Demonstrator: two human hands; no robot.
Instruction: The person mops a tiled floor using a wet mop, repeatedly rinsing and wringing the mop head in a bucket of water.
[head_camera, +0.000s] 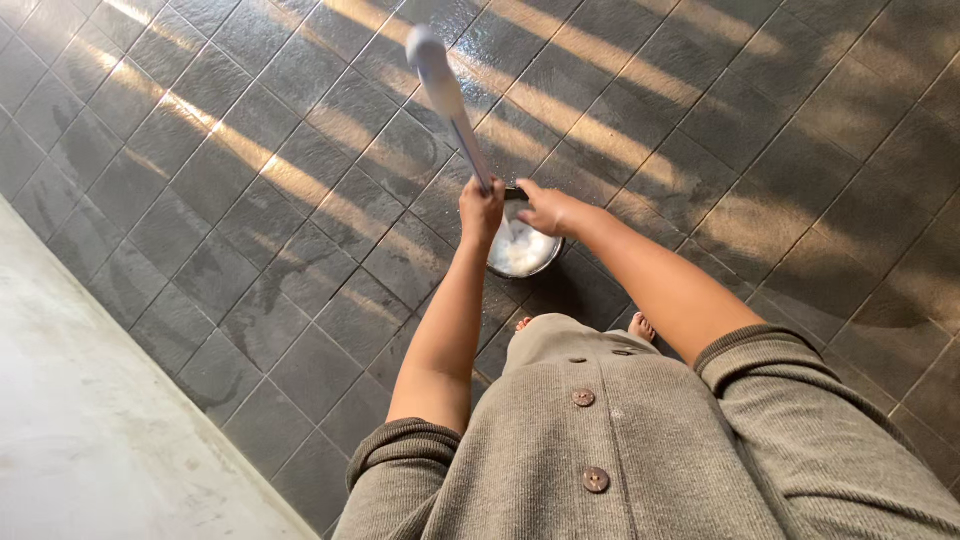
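My left hand (481, 207) is closed around a long pale handle (452, 100) that rises toward the camera and dips at its lower end into a round dark bucket (543, 262) of whitish foamy water. My right hand (546, 209) reaches over the bucket's rim, beside the handle, with fingers curled; whether it grips the handle or the rim is hidden. The bucket stands on the floor just ahead of my bare feet (641, 327). The handle's head is under the water, out of sight.
Dark square floor tiles (300, 200) look wet and carry diagonal bands of sunlight. A pale concrete strip (90, 430) runs along the lower left. My grey-brown buttoned garment (600, 430) fills the bottom of the view.
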